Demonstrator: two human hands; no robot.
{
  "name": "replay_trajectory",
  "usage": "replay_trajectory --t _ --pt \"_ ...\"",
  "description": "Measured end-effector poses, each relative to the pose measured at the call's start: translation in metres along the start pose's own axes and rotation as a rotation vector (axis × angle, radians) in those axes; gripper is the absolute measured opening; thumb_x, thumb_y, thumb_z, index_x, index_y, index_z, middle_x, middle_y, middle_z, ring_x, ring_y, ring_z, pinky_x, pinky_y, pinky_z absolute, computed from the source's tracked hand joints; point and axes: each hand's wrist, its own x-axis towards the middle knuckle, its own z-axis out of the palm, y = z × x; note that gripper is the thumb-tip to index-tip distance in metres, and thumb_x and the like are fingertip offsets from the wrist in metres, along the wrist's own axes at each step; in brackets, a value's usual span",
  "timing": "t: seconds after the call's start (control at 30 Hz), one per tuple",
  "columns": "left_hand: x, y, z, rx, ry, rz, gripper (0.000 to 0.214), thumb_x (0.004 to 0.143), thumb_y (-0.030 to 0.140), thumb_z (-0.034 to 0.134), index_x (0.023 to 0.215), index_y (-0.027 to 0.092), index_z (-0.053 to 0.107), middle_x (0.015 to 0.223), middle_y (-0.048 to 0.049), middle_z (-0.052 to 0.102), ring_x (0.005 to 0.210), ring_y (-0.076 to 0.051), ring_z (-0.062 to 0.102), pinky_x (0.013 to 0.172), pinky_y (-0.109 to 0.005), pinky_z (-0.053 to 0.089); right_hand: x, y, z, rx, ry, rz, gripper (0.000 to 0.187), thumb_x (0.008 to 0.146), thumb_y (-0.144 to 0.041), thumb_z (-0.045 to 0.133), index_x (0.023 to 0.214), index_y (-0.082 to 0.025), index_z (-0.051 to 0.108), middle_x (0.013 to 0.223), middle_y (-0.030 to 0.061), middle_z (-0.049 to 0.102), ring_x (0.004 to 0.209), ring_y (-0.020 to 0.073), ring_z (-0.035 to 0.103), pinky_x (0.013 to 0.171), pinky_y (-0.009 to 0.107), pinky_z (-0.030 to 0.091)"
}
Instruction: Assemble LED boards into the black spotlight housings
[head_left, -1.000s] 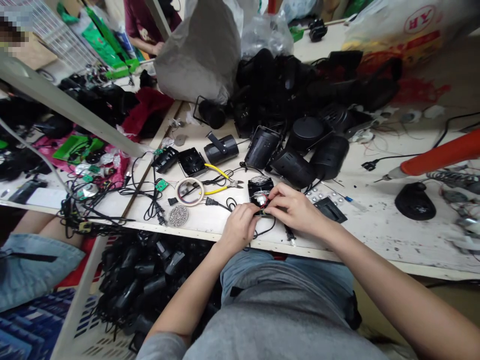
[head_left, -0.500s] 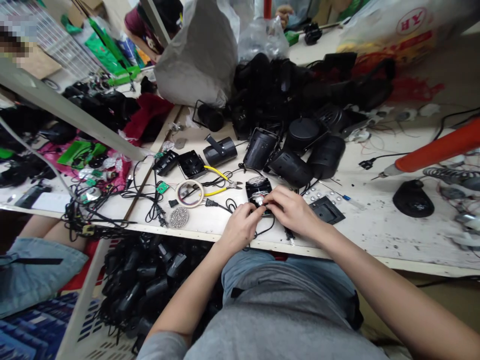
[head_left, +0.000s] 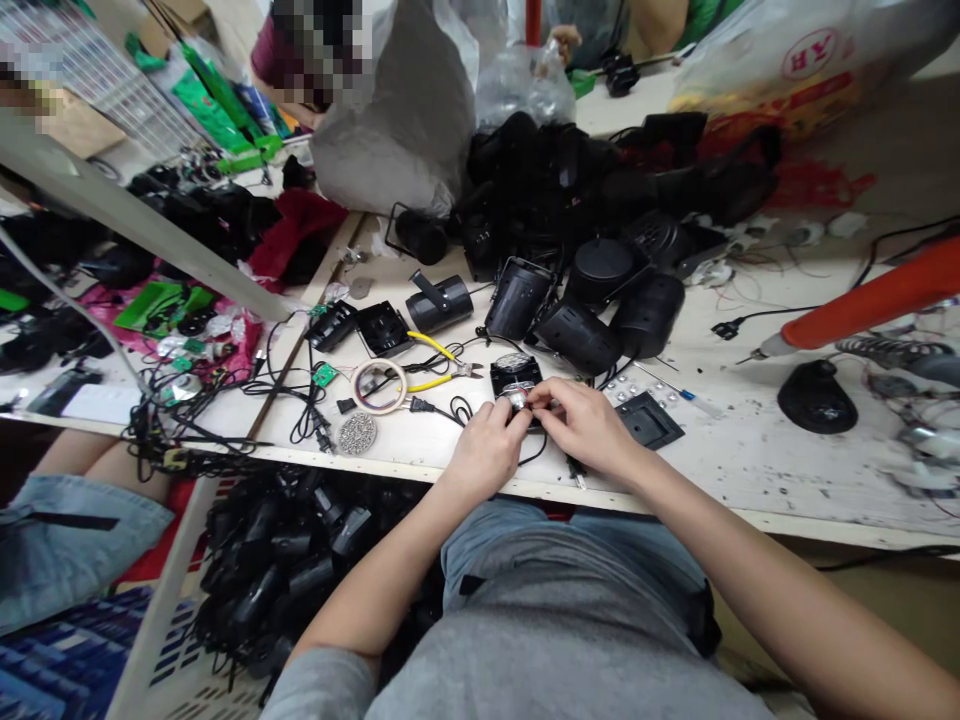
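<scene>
A small open black housing (head_left: pixel 504 380) lies on the bench near its front edge, with a clear round lens (head_left: pixel 514 361) at its far end. Inside its near end sits a shiny silvery round part (head_left: pixel 517 391). My left hand (head_left: pixel 484 445) is closed at the near left side of the housing, fingertips bent down onto it. From the right, my right hand (head_left: pixel 581 420) pinches at the silvery part, thumb and forefinger together. Between them the fingertips hide the near end of the housing. A black cord loops out below the hands.
Yellow-handled cutters (head_left: pixel 435 364), a tape roll (head_left: pixel 379 387) and a round silvery mesh disc (head_left: pixel 357 433) lie left. Right are a flat black cover (head_left: pixel 648 420), a screwdriver (head_left: pixel 675 385) and a hanging orange electric screwdriver (head_left: pixel 862 300). Black lamp bodies (head_left: pixel 577 335) pile behind; a co-worker's leg shows left.
My left hand has shifted slightly right and forward over the housing, and my right hand a little left. The housing stays in place.
</scene>
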Motion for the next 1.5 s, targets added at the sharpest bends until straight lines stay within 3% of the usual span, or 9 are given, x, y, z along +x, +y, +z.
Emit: replay_trajectory --t 0.33,0.53,0.67,0.8,0.93,1.03,1.13,1.27,1.5 --pt "-0.012 -0.016 0.007 -0.358 0.147 0.048 0.026 0.098 0.022 0.057 0.123 0.019 0.052 0.102 -0.0079 0.063 0.096 -0.023 0.062 0.083 -0.037 0.055 0.004 -0.003 0.006 -0.091 -0.055 0.043 0.017 0.076 -0.008 0.054 0.084 -0.021 0.06 0.073 0.0016 0.067 0.069 0.0173 0.063 0.065 0.027 0.045" --pt "-0.015 -0.019 0.008 -0.355 0.082 0.041 0.051 0.099 0.021 0.053 0.148 0.024 0.04 0.099 -0.0047 0.057 0.091 -0.02 0.057 0.082 -0.034 0.053 -0.001 -0.01 0.008 -0.117 -0.059 0.056 0.017 0.082 -0.011 0.049 0.094 -0.019 0.058 0.08 0.006 0.068 0.07 0.0198 0.063 0.065 0.029 0.045" --pt "-0.015 -0.022 0.008 -0.318 0.076 0.082 0.047 0.099 0.018 0.052 0.146 0.023 0.047 0.096 -0.0045 0.055 0.088 -0.019 0.053 0.08 -0.031 0.052 -0.007 -0.015 0.005 -0.088 -0.073 0.068 0.029 0.085 -0.011 0.047 0.112 -0.018 0.053 0.086 0.0053 0.072 0.076 0.0195 0.069 0.069 0.029 0.05" --pt "-0.017 -0.024 0.005 -0.223 0.029 0.097 0.044 0.1 0.015 0.05 0.143 0.022 0.051 0.102 -0.0066 0.056 0.089 -0.019 0.053 0.082 -0.031 0.052 -0.006 -0.016 -0.018 -0.012 -0.125 0.073 0.033 0.087 -0.013 0.048 0.119 -0.02 0.055 0.096 0.0066 0.074 0.081 0.0193 0.072 0.071 0.031 0.055" --pt "-0.018 -0.026 0.0 -0.098 -0.063 0.123 0.051 0.098 0.007 0.044 0.145 0.025 0.05 0.112 -0.0089 0.058 0.092 -0.02 0.054 0.084 -0.033 0.051 0.006 -0.002 -0.062 -0.196 0.044 0.039 0.015 0.091 -0.026 0.054 0.099 -0.022 0.066 0.093 0.0082 0.073 0.087 0.0243 0.07 0.076 0.039 0.057" --pt "-0.018 -0.027 -0.004 -0.064 -0.085 0.126 0.052 0.097 0.007 0.044 0.145 0.026 0.051 0.112 -0.009 0.059 0.093 -0.02 0.054 0.085 -0.034 0.05 0.017 0.011 -0.093 -0.269 0.159 0.15 0.012 0.088 -0.03 0.06 0.095 -0.024 0.068 0.091 0.007 0.072 0.081 0.0245 0.069 0.072 0.04 0.057" --pt "-0.016 -0.027 -0.007 -0.063 -0.097 0.131 0.051 0.097 0.007 0.044 0.143 0.026 0.053 0.11 -0.0088 0.059 0.093 -0.021 0.053 0.085 -0.034 0.05 0.023 0.019 -0.112 -0.294 0.275 0.263 0.011 0.088 -0.032 0.061 0.092 -0.025 0.068 0.094 0.0078 0.072 0.082 0.026 0.069 0.073 0.042 0.057" --pt "-0.011 -0.025 -0.013 -0.058 -0.128 0.13 0.047 0.096 0.009 0.047 0.138 0.026 0.057 0.105 -0.0084 0.058 0.092 -0.022 0.053 0.082 -0.034 0.049 0.023 0.026 -0.113 -0.284 0.353 0.297 0.012 0.089 -0.037 0.061 0.088 -0.028 0.069 0.092 0.0056 0.073 0.079 0.0255 0.068 0.069 0.042 0.056" --pt "-0.006 -0.026 -0.019 -0.059 -0.207 0.138 0.046 0.095 0.01 0.05 0.137 0.025 0.059 0.102 -0.0077 0.058 0.092 -0.022 0.054 0.079 -0.033 0.049 0.036 0.013 -0.092 -0.245 0.309 0.177 0.021 0.091 -0.043 0.057 0.083 -0.028 0.069 0.082 0.0045 0.071 0.07 0.0241 0.065 0.063 0.041 0.051"
